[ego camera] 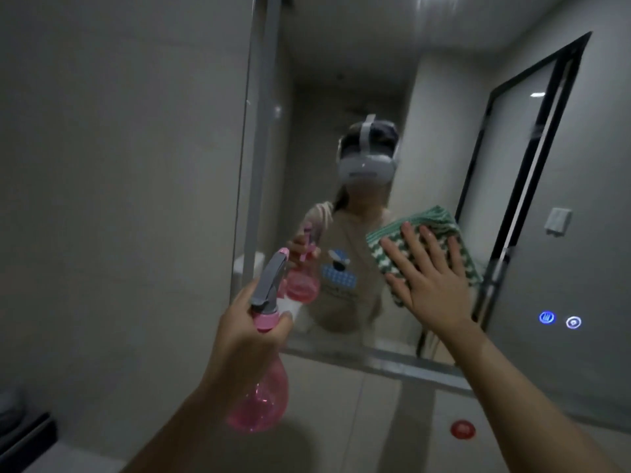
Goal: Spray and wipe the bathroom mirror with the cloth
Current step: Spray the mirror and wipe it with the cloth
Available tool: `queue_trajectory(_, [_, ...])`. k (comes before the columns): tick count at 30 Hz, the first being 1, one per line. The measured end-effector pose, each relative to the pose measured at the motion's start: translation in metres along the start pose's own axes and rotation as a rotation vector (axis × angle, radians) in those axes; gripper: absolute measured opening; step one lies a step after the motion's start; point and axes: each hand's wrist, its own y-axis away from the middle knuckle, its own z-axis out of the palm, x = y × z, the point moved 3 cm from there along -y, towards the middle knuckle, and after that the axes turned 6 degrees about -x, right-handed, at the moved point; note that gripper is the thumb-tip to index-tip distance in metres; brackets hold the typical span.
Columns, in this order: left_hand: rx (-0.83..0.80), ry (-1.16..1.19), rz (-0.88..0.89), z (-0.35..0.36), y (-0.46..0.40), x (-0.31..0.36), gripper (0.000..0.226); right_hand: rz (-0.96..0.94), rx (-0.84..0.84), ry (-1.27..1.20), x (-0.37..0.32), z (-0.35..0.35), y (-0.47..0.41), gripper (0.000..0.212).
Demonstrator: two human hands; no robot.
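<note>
We see a translucent pink spray bottle [257, 401] with a grey trigger head, and a green-and-white patterned cloth [392, 257]. Two blue-lit icons [560, 319] glow on the mirror [341, 80]; a red round sticker [462, 429] sits on the grey wall [119, 165].

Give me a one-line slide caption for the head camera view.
Right hand presses the cloth flat on the mirror; left hand holds the spray bottle.

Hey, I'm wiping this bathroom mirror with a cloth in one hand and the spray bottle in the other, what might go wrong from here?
1. The right hand presses the green cloth flat with straight fingers; the cloth may slip down the mirror.
2. Two lit touch buttons sit close to the cloth's right; a wide wipe might trigger them.
3. The left hand holds the pink spray bottle with its nozzle toward the glass, so squeezing it may spray the mirror unintentionally.
</note>
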Motion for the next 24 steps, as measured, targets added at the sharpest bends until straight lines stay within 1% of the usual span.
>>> queue_trajectory(2, [0.005,-0.038,-0.024,-0.003,0.009,-0.019,0.038,0.008,-0.015,0.004,-0.002,0.001,0.002,0.056])
queue_trajectory(4, [-0.020,-0.110,-0.034,-0.004,0.018,-0.032,0.038,0.040,-0.029,0.001,-0.005,0.003,0.006,0.057])
queue_trajectory(8, [-0.024,-0.190,-0.068,-0.005,0.026,-0.055,0.025,0.099,-0.060,-0.007,-0.010,0.004,0.010,0.057])
queue_trajectory(10, [-0.013,-0.184,-0.104,-0.004,0.027,-0.063,0.030,0.104,-0.078,-0.007,-0.010,0.004,0.010,0.057])
queue_trajectory(12, [-0.010,-0.154,-0.095,-0.004,0.029,-0.066,0.036,0.110,-0.097,-0.020,-0.010,0.005,0.011,0.056])
queue_trajectory(15, [-0.020,-0.087,-0.073,-0.006,0.032,-0.067,0.035,0.179,-0.103,-0.048,-0.018,0.008,0.011,0.056])
queue_trajectory(18, [0.019,-0.070,-0.054,-0.013,0.033,-0.065,0.038,0.336,-0.109,-0.110,-0.045,0.014,0.013,0.057])
queue_trajectory(19, [0.029,-0.069,-0.053,-0.016,0.034,-0.064,0.039,0.360,-0.111,-0.121,-0.058,0.016,0.014,0.057])
queue_trajectory(20, [0.033,-0.069,-0.038,-0.020,0.035,-0.062,0.039,0.355,-0.113,-0.133,-0.072,0.017,0.016,0.058])
queue_trajectory(23, [0.034,-0.068,-0.016,-0.033,0.038,-0.061,0.034,0.246,-0.130,-0.203,-0.121,0.017,0.023,0.055])
queue_trajectory(24, [0.027,-0.057,0.002,-0.038,0.038,-0.062,0.038,0.219,-0.141,-0.221,-0.137,0.017,0.025,0.053])
